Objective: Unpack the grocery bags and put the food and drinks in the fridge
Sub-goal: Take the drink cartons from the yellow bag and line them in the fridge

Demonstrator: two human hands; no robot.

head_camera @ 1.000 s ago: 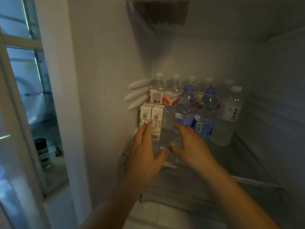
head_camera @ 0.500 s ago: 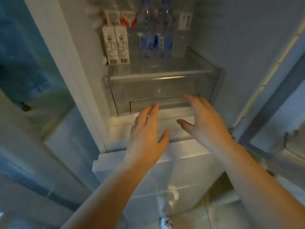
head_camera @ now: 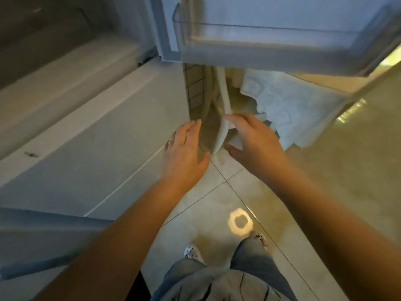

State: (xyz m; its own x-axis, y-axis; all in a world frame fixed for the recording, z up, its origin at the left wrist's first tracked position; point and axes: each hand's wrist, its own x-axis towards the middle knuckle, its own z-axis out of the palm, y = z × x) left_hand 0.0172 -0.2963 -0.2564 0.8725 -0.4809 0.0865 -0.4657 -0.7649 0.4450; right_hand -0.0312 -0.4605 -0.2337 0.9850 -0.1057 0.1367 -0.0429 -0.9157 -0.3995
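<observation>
both hands empty, fingers loose; right hand nearer the bag-looking white thing on the floor, ahead-right; left hand further

Left hand outstretched, fingers straight; right hand likewise

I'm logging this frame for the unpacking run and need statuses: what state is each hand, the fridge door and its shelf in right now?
left hand: open, fingers straight, holding nothing
right hand: open, fingers spread, holding nothing
fridge door: swung open
door shelf: nothing visible in it
lower fridge door: closed
</observation>
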